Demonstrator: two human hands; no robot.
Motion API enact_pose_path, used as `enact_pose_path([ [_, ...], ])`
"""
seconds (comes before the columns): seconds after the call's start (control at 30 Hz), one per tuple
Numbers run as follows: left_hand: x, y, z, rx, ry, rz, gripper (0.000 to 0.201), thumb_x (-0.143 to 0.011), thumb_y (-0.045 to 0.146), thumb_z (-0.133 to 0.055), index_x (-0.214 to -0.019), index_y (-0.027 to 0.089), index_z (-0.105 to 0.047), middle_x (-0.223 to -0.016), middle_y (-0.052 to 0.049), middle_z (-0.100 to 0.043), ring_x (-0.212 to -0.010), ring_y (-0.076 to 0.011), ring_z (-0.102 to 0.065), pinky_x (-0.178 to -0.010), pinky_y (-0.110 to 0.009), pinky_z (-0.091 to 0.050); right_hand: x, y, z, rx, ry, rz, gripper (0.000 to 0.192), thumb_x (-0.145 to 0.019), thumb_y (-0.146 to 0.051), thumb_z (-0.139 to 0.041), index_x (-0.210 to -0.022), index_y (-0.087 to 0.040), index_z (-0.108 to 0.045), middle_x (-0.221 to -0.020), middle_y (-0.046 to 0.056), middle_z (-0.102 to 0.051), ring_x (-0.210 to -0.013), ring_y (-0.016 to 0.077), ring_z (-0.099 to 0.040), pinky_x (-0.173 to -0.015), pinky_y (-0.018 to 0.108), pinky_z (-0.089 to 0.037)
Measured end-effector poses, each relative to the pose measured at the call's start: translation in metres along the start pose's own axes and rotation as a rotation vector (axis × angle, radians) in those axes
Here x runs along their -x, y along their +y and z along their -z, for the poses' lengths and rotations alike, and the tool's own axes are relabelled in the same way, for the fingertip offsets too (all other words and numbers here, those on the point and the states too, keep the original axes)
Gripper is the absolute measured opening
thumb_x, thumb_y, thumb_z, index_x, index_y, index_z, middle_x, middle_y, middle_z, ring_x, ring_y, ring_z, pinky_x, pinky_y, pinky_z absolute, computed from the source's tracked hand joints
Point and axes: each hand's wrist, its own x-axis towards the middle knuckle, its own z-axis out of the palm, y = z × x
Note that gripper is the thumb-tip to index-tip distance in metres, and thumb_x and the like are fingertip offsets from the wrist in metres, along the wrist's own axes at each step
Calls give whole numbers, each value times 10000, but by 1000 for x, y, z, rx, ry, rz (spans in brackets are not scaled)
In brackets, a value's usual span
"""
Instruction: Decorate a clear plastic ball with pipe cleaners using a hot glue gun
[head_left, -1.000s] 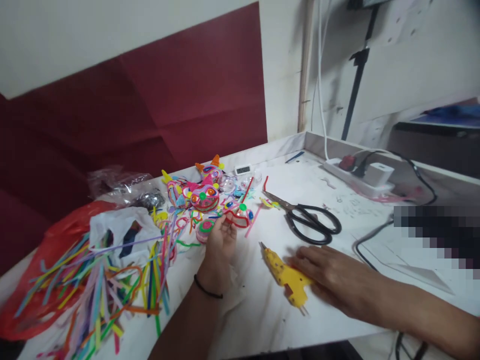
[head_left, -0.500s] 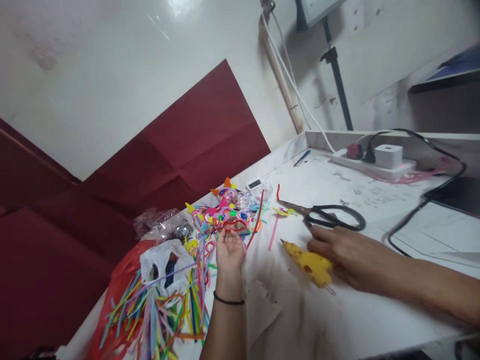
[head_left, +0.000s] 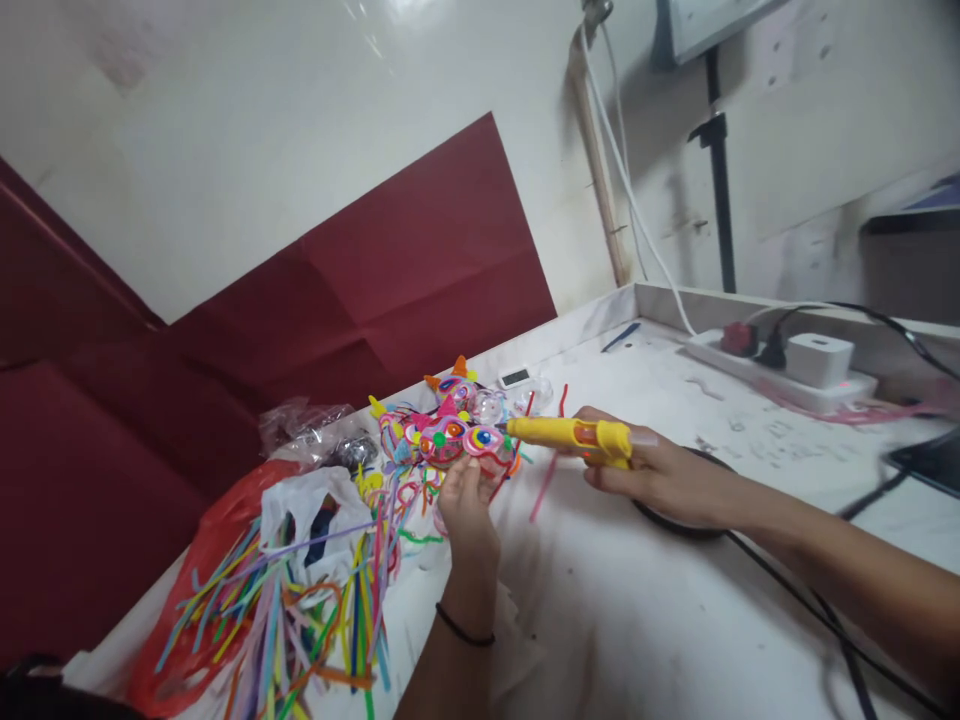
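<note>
Glue gun [head_left: 574, 437], yellow plastic with a clear glue stick poking out of its back end, sits lifted off the white tabletop [head_left: 637, 620] in my right hand [head_left: 660, 480], fingers wrapped shut around its handle, its nozzle pointing left at the small round pipe-cleaner ornament [head_left: 484, 445]. My left hand [head_left: 466, 505], with a black band at the wrist, pinches that ornament from below and holds it up just in front of the nozzle tip; I cannot tell whether the tip touches it.

Right behind the ornament, more finished pipe-cleaner figures [head_left: 435, 425] in pink, blue and orange crowd together on the table, with a few clear plastic globes [head_left: 491, 405] among them. A loose heap of coloured pipe cleaners [head_left: 300, 600] spills over a white plastic bag [head_left: 315, 510] and a red plastic bag [head_left: 225, 540] to my left, close beside my left forearm. A crumpled clear bag [head_left: 307, 425] lies behind those. Under my right wrist, black scissor handles [head_left: 675, 525] show only in part. Farther right, a white power strip [head_left: 780, 375] carries a white adapter [head_left: 817, 358] and black plugs, and a black cable [head_left: 810, 610] runs along the table beneath my right forearm. A small white digital display [head_left: 516, 377] stands near the dark red wall panel [head_left: 375, 290].

The ornament shows concentric rings of pink, purple and yellow around a dark blue centre.
</note>
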Motion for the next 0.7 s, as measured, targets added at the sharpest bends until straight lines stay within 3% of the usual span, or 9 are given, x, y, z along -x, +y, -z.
enact_pose_path([
  [0.13,-1,-7,6,-133,-5,-92,176,-651,240,-721,-769,127,-655,-652,-9,-653,-595,-120,-616,-581,-226,-508,4,13,-6,-99,-43,-104,227,-750,-269,-536,-948,-221,-635,-781,12,-601,-719,204,-575,-622,302,-483],
  [0.3,0,-13,6,-289,2,-145,162,-657,252,-691,-759,129,-664,-632,-21,-675,-579,-139,-633,-561,-241,-512,8,14,-11,-100,-67,-144,326,-753,-335,-513,-1002,-204,-677,-818,46,-670,-714,224,-619,-619,337,-529],
  [0.47,3,-14,1,-320,7,-156,128,-623,223,-693,-721,149,-660,-592,-4,-669,-549,-142,-630,-550,-245,-508,11,10,-14,8,-85,-114,327,-763,-312,-516,-1036,-238,-679,-896,52,-711,-852,268,-647,-725,386,-557],
  [0.7,6,-11,-1,-326,-9,-161,115,-623,224,-674,-705,144,-661,-578,-9,-671,-545,-147,-632,-541,-244,-504,14,19,-15,23,-77,-144,374,-790,-335,-509,-1117,-217,-647,-985,72,-704,-869,272,-662,-738,389,-559],
])
